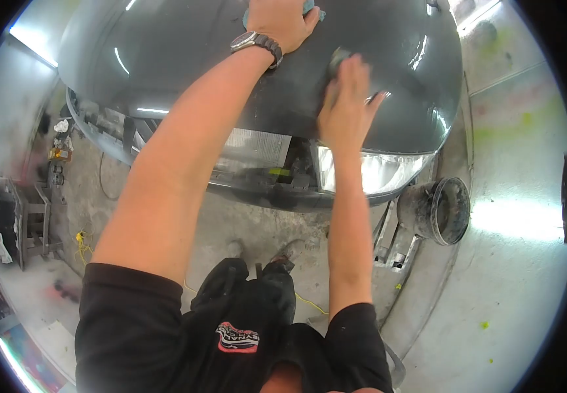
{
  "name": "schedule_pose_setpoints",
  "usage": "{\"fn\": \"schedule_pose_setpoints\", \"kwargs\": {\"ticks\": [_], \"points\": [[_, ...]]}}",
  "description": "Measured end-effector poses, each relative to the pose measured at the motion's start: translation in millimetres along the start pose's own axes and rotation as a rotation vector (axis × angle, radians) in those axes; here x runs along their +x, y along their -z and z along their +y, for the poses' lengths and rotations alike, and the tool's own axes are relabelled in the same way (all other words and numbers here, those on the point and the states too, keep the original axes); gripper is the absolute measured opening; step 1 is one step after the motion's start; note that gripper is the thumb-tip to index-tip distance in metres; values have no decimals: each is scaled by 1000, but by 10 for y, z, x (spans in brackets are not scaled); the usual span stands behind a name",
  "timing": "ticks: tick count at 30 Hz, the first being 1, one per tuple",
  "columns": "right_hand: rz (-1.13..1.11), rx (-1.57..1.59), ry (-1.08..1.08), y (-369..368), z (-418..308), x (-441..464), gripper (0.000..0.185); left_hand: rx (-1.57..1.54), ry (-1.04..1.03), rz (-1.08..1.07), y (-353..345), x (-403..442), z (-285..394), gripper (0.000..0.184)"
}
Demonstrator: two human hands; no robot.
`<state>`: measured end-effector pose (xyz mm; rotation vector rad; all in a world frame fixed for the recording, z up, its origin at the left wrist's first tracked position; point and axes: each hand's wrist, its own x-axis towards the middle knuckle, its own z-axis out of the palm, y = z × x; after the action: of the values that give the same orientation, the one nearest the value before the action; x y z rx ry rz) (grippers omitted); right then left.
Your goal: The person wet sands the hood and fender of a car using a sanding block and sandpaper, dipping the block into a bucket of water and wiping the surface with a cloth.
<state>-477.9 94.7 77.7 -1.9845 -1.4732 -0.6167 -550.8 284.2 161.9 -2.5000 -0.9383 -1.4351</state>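
Note:
My left hand (277, 23), with a watch (257, 44) on its wrist, presses a blue cloth (316, 13) onto the dark grey car hood (185, 39). Most of the cloth is hidden under the palm and fingers, and the hand is cut by the top edge. To its right, my right hand (347, 108) lies over the hood above the headlight (381, 171). Its fingers are blurred by motion and hold a small dark pad (340, 60), which shows at their tips.
An open front section (257, 147) lies below the hood edge. On the right, a round black bucket-like container (450, 211) stands near the wall. A dark stand (34, 216) is at the left, and a yellow cord (83, 243) lies on the concrete floor (231, 226).

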Motion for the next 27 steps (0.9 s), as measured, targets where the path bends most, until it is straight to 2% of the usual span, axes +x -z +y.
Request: {"fn": "schedule_pose_setpoints", "kwargs": {"ticks": [2,3,5,6,8,12,15,17,19,20,21,24,27], "points": [[94,-26,-97,-96,127,367,56,21,1,-5,12,-12,-3,29],[74,1,-117,-15,-24,264,59,35,1,-17,23,-27,2,29],[-1,49,-12,-2,-347,-336,61,43,2,-24,37,41,52,29],[-44,178,8,20,-508,-700,65,45,9,-30,58,54,61,29],[-147,40,65,21,-418,-907,65,43,16,-26,61,30,17,29],[64,-44,29,-18,260,454,54,31,-3,-23,6,9,1,30],[110,-67,-83,-197,337,872,51,28,-2,-6,28,36,5,30],[101,-52,-52,-83,-87,338,58,15,-5,-6,27,24,29,30],[-124,13,-82,-69,-501,-580,83,17,4,-8,28,23,16,30],[-165,83,-74,-79,-642,-1016,88,26,-1,3,26,17,-5,30],[-149,175,-65,-156,-652,-1305,85,35,-13,13,9,33,-24,30],[-184,18,102,-5,-168,-1028,82,33,-21,0,9,23,23,30],[38,24,-151,62,94,-426,66,50,-2,-25,10,-3,-21,30]]}}
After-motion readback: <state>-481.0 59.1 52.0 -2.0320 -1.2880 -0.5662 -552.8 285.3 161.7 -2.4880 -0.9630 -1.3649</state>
